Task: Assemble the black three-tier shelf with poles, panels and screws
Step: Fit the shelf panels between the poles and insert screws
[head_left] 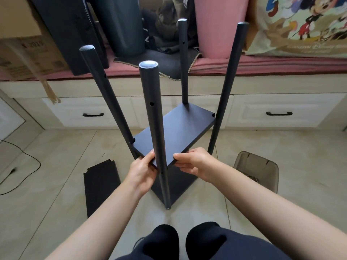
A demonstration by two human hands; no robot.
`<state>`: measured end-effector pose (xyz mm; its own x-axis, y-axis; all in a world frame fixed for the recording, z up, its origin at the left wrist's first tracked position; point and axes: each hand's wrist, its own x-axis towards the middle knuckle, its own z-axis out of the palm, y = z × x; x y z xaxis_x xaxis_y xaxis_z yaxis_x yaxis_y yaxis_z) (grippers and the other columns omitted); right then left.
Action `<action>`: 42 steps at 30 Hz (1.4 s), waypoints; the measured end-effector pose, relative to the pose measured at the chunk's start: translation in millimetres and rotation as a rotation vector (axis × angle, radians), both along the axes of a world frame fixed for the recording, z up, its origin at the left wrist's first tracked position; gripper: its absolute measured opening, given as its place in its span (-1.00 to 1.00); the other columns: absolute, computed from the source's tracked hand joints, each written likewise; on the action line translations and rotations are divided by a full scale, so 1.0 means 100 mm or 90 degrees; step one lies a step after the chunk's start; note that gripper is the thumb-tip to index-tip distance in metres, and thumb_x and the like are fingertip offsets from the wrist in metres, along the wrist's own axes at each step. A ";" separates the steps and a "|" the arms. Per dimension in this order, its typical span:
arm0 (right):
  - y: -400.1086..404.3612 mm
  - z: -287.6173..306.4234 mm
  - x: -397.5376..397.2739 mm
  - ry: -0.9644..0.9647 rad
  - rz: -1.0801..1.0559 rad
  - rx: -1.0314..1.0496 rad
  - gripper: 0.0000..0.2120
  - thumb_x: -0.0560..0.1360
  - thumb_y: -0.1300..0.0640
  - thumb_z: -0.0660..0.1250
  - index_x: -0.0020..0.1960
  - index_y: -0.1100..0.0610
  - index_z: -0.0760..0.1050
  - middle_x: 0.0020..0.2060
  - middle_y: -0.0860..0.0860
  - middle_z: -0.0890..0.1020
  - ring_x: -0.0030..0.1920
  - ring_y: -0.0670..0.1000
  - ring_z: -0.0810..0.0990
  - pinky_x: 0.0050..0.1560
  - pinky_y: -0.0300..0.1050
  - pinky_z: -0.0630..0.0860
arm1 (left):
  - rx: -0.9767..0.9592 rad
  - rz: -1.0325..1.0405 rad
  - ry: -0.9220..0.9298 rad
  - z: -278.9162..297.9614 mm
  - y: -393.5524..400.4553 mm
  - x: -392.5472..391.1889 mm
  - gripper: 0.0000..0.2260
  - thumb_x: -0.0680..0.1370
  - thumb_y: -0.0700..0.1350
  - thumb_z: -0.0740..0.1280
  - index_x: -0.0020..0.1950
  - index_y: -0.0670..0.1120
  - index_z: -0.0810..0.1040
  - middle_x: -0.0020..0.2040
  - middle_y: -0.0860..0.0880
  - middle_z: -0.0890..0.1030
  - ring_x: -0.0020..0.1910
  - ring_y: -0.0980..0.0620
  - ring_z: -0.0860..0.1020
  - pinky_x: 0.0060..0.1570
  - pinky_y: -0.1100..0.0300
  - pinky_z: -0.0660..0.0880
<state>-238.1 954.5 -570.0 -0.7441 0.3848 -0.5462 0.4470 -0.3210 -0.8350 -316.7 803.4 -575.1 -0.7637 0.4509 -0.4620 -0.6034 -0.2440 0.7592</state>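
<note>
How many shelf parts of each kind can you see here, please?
Poles: 4
Panels: 3, one held, one below, one on the floor
Total: 7

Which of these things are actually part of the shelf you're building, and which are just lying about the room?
Part of the job:
four poles
panel held by left hand and right hand
lower panel
spare panel on the floor

Just lying about:
cardboard box
pink cushion
cartoon pillow
cable
plastic stool
</note>
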 end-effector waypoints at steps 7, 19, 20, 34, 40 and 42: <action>0.76 0.24 0.14 -0.021 -0.047 0.142 -0.76 0.61 0.12 0.31 0.20 0.24 0.51 -0.01 0.13 0.72 -0.07 0.05 0.71 0.00 -0.03 0.63 | 0.020 -0.027 0.000 -0.02 0.01 -0.05 -0.87 0.62 -0.22 0.30 0.09 -0.25 0.58 -0.27 -0.06 0.68 -0.31 0.01 0.69 -0.37 0.15 0.61; 1.39 0.53 -0.19 0.028 -0.082 0.248 -0.47 0.60 0.16 0.30 0.47 -0.19 0.22 0.27 0.09 0.51 0.17 0.23 0.55 0.09 0.15 0.52 | -0.003 -0.048 0.013 -0.02 -0.01 -0.10 -0.87 0.63 -0.27 0.28 0.06 -0.30 0.59 -0.23 -0.12 0.68 -0.32 -0.02 0.69 -0.37 0.16 0.61; 1.38 0.50 -0.20 0.022 -0.080 0.274 -0.44 0.58 0.21 0.29 0.46 -0.21 0.21 0.24 0.10 0.51 0.15 0.24 0.56 0.07 0.15 0.54 | -0.009 -0.052 0.019 -0.02 -0.02 -0.10 -0.87 0.63 -0.27 0.28 0.04 -0.29 0.60 -0.24 -0.12 0.68 -0.32 -0.02 0.68 -0.38 0.16 0.61; 1.53 0.49 -0.12 0.011 0.015 0.367 -0.77 0.55 0.31 0.27 0.15 0.14 0.57 0.08 0.10 0.62 0.08 0.10 0.52 0.11 0.02 0.41 | -0.044 -0.104 0.084 -0.11 -0.14 -0.20 -0.64 0.60 -0.31 0.30 -0.36 -0.18 0.70 -0.35 -0.12 0.59 -0.38 0.00 0.63 -0.35 0.17 0.60; 1.55 0.44 -0.20 0.042 0.034 0.410 -0.83 0.61 0.20 0.30 0.14 0.27 0.55 0.01 0.15 0.63 0.01 0.08 0.60 -0.06 -0.14 0.49 | -0.054 -0.116 0.088 -0.13 -0.17 -0.25 -0.61 0.61 -0.27 0.30 -0.41 -0.14 0.67 -0.39 -0.10 0.52 -0.41 0.01 0.60 -0.35 0.18 0.59; 1.58 0.47 -0.21 0.024 0.072 0.441 -0.83 0.61 0.18 0.30 0.15 0.22 0.56 0.02 0.10 0.65 0.03 0.07 0.62 -0.02 -0.13 0.51 | -0.058 -0.120 0.087 -0.13 -0.19 -0.30 -0.60 0.61 -0.25 0.30 -0.43 -0.12 0.66 -0.42 -0.06 0.54 -0.41 0.02 0.61 -0.38 0.21 0.59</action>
